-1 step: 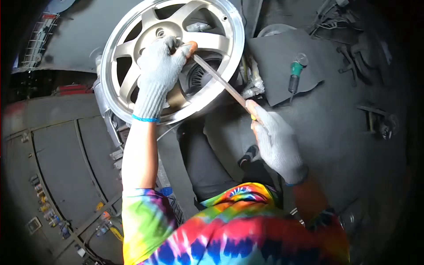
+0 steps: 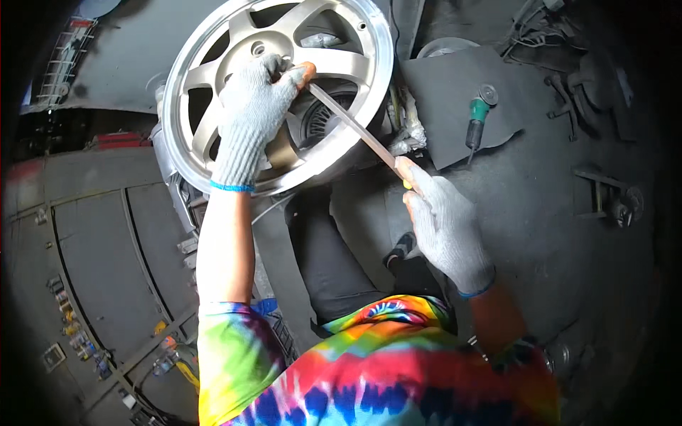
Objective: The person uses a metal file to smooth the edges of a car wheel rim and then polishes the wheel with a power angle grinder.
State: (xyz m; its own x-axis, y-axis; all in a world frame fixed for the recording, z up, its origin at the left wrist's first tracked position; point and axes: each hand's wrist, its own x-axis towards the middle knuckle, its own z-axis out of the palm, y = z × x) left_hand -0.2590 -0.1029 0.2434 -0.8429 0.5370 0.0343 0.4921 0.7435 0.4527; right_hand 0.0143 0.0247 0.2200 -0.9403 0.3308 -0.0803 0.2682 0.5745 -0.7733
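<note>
A large alloy wheel (image 2: 347, 67) with champagne spokes and a bright silver rim lies tilted at the top centre. My left hand (image 2: 250, 106), in a pale knitted glove, rests over its hub and spokes. Its thumb and fingers are closed on the far end of a long flat file (image 2: 353, 126). The file slants across the wheel's lower right edge toward me. At the near end, my right hand (image 2: 449, 231), gloved too, is wrapped round it, and a bit of yellow shows between the fingers. The file's far tip is hidden under my left hand.
Below the spokes shows another multi-spoked wheel (image 2: 321, 122). Crumpled clear plastic (image 2: 410, 135) lies beside the rim. A green and black angle grinder (image 2: 478, 117) sits on a dark sheet (image 2: 442, 92) to the right. Metal stands (image 2: 600, 192) are at far right; small parts (image 2: 78, 334) lie at left.
The whole view has shifted very slightly. Both hands keep their hold on the file, with hardly any movement against the wheel.
</note>
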